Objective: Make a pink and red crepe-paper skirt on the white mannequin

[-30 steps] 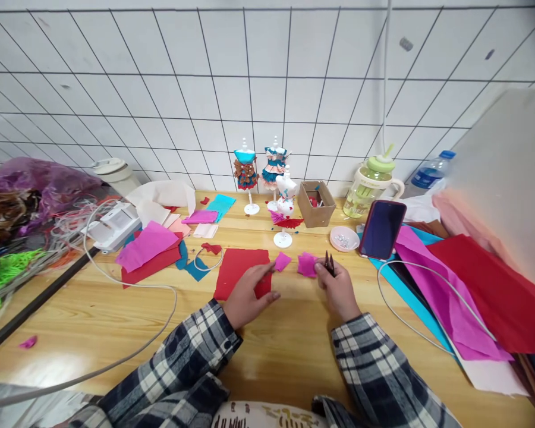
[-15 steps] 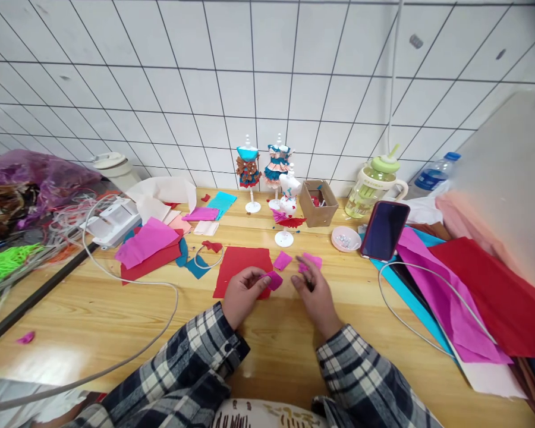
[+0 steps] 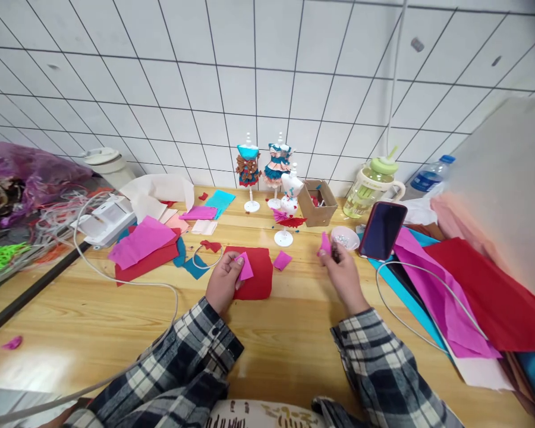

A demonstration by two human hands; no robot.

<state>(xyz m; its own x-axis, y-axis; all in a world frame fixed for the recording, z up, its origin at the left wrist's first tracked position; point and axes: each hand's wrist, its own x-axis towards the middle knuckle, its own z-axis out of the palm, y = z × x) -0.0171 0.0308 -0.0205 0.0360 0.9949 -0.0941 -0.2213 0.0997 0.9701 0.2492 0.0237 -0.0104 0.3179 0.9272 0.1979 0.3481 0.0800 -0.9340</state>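
Observation:
In the head view, my left hand [image 3: 222,282] pinches a small magenta paper piece [image 3: 246,267] over the left part of a red paper sheet [image 3: 261,276]. My right hand [image 3: 342,274] is closed on another magenta piece [image 3: 325,242], held up just left of a small pink dish [image 3: 345,237] with tiny shiny bits. Between the hands a third magenta piece [image 3: 282,260] lies flat on the table. Behind it stands a small white dress form [image 3: 290,189] with red and magenta paper at its lower part.
Two dressed miniature forms, one in turquoise and brown [image 3: 248,166], stand by the tiled wall. A cardboard box [image 3: 317,205], a phone [image 3: 382,230] and a green-lidded bottle [image 3: 372,185] are at right. Coloured paper sheets [image 3: 485,291] and a looping white cable [image 3: 177,297] lie at the sides.
My right hand has moved right and picked up a magenta piece from the table. My left hand has shifted left with its magenta piece, now turned more upright.

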